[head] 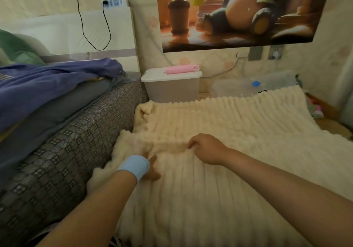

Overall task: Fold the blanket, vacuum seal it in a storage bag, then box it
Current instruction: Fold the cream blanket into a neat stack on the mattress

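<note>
Blanket [219, 199] ridge inside grip of right hand [207, 149]

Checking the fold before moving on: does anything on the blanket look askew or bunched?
Yes. The blanket is not flat: its far left corner is curled into a lump beside the bed, and a ridge is bunched up where the right hand pinches it. Nothing looks spilled or damaged.

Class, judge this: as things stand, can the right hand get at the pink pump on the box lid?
Probably not yet. The right hand pinches a fold of the blanket, and the pump lies well beyond it on the box. Nothing blocks the way over the blanket.
</note>
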